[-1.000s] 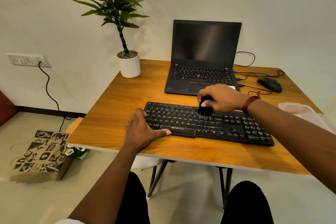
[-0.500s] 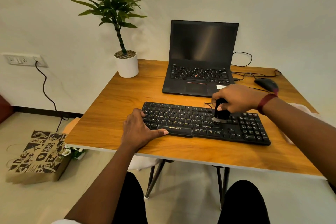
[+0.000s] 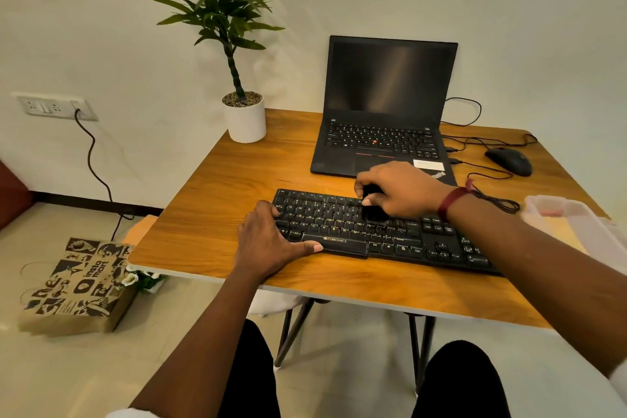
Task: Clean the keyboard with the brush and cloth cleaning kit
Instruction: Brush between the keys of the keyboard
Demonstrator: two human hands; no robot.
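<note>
A black keyboard (image 3: 400, 241) lies across the front of the wooden table (image 3: 217, 214). My right hand (image 3: 403, 188) grips a small black brush (image 3: 373, 210), whose bristles touch the keys near the middle of the upper rows. My left hand (image 3: 268, 241) rests on the keyboard's left end, fingers over the edge keys and the thumb stretched along the front by the space bar. Much of the brush is hidden inside my right fist. No cloth can be made out.
An open black laptop (image 3: 383, 112) stands behind the keyboard, with a black mouse (image 3: 509, 161) and cables to its right. A potted plant (image 3: 244, 115) sits at the back left. A clear plastic box (image 3: 576, 220) is at the right edge. A paper bag (image 3: 78, 285) lies on the floor.
My right hand swept the brush right toward the number pad, then back left to the middle of the keyboard. My left hand stayed on the left end.
</note>
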